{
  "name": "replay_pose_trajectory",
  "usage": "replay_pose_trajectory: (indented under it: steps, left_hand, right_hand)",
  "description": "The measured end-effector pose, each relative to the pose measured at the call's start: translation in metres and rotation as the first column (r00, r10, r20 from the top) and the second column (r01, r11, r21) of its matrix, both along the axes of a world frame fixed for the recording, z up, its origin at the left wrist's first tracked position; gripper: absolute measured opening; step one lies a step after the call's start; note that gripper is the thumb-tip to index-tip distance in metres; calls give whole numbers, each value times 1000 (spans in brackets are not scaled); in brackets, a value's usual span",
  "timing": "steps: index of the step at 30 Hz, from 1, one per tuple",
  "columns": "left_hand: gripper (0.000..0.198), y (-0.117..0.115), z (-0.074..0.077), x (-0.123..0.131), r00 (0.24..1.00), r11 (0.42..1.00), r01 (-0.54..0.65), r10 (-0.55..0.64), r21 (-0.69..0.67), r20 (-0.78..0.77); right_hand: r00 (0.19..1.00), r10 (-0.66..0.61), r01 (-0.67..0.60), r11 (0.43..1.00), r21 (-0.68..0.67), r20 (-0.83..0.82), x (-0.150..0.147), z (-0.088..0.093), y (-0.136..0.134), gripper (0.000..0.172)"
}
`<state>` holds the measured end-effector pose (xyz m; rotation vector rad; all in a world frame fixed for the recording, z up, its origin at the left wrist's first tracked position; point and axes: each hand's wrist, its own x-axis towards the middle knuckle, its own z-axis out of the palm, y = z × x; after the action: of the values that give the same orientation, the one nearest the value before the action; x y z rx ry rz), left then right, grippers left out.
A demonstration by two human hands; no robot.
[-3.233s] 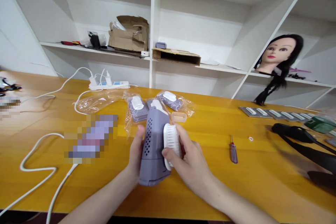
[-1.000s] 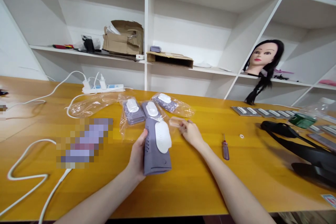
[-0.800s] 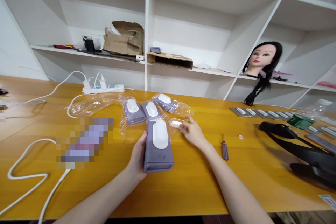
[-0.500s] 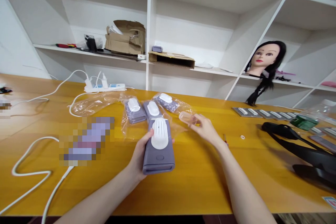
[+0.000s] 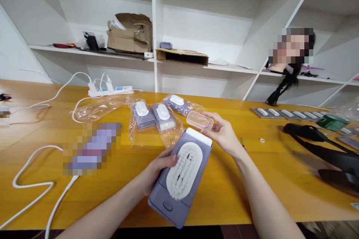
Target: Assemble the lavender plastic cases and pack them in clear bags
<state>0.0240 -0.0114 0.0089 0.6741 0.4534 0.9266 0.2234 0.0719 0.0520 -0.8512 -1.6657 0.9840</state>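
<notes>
A white cable [image 5: 33, 185] is laid on the wooden table [image 5: 224, 209] at the far left, and a power strip [image 5: 109, 90] is placed well beyond the left hand [image 5: 161, 170]. A pixelated object [image 5: 91, 147], too blurred to be identified, lies just left of that hand.

The left hand is closed around a lilac brush unit [image 5: 179, 179], which is gripped from below and held tilted just above the table, with its white oval bristle pad [image 5: 183, 171] facing upward. Three plastic bags [image 5: 143, 115] [image 5: 164, 117] [image 5: 178, 104], each containing a similar unit, lie flat beyond the left hand.

A small clear plastic cover [image 5: 199, 119] is grasped between the thumb and fingers of the right hand [image 5: 223, 132], just beyond the top end of the brush unit. A partly hidden screwdriver [image 5: 243, 145] lies just beside the right hand. Farther right of that hand, a small white ring [image 5: 262, 140] and a black strap [image 5: 316, 145] are placed on the table.
</notes>
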Motion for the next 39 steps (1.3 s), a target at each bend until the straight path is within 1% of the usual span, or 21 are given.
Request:
replay_pose_trajectory:
  steps: [2, 3, 6, 8, 11, 15, 17, 19, 21, 24, 27, 29, 31, 33, 35, 39]
  left_hand:
    - [42, 1, -2, 0, 1000, 1000, -18, 18, -5, -24]
    - [42, 1, -3, 0, 999, 1000, -19, 18, -9, -30]
    - [44, 1, -3, 0, 999, 999, -24, 23, -24, -37]
    - [44, 1, -2, -1, 999, 999, -32, 31, -44, -27]
    - [43, 0, -1, -1, 999, 997, -39, 38, -69, -22]
    - [43, 0, -2, -1, 998, 998, -54, 53, -17, -40]
    - [43, 0, -3, -1, 995, 997, -75, 75, 5, -58]
    - [43, 1, -5, 1, 991, 994, -105, 106, 18, -81]
    - [42, 2, -5, 3, 986, 989, -144, 146, 25, -86]
    - [38, 2, -5, 6, 968, 969, -244, 245, 25, -59]
    - [34, 3, -5, 8, 948, 949, -313, 314, 30, -43]
    - [38, 3, -5, 8, 948, 948, -314, 316, 55, -45]
    - [41, 3, -5, 7, 949, 949, -307, 311, 70, -51]
    - [39, 3, -6, 6, 949, 949, -309, 312, 60, -49]
    - [36, 3, -7, 6, 949, 949, -310, 312, 49, -42]
    - [32, 2, -7, 6, 951, 950, -308, 309, 52, -23]
  right_hand:
    - [997, 71, -72, 997, 30, 31, -1, 2, -4, 43]
    - [994, 102, -103, 994, 21, 49, 0, 3, -5, 44]
    - [980, 168, -163, 985, -54, 105, 5, 4, -7, 48]
    - [972, 208, -201, 977, -74, 111, 8, 4, -7, 51]
    - [954, 292, -289, 956, -55, 68, 12, 4, -6, 48]
    - [909, 416, -413, 906, -93, 13, 17, 8, -6, 48]
    - [900, 434, -436, 894, -100, -39, 17, 10, -7, 45]
    - [918, 387, -393, 916, -76, -79, 13, 9, -8, 36]
    - [950, 298, -305, 950, -67, -97, 5, 6, -10, 28]
    - [973, 180, -192, 978, -79, -143, -10, -2, -14, 26]
    - [968, 136, -151, 987, -58, -209, -21, -8, -18, 23]
    - [968, 108, -126, 990, -66, -228, -23, -8, -20, 21]
    - [976, 71, -88, 993, -74, -207, -24, -8, -20, 19]
    - [985, 51, -61, 997, -55, -162, -23, -8, -20, 19]
    - [989, 52, -61, 996, -59, -140, -24, -9, -19, 20]
    - [975, 40, -74, 986, -147, -220, -28, -12, -22, 22]
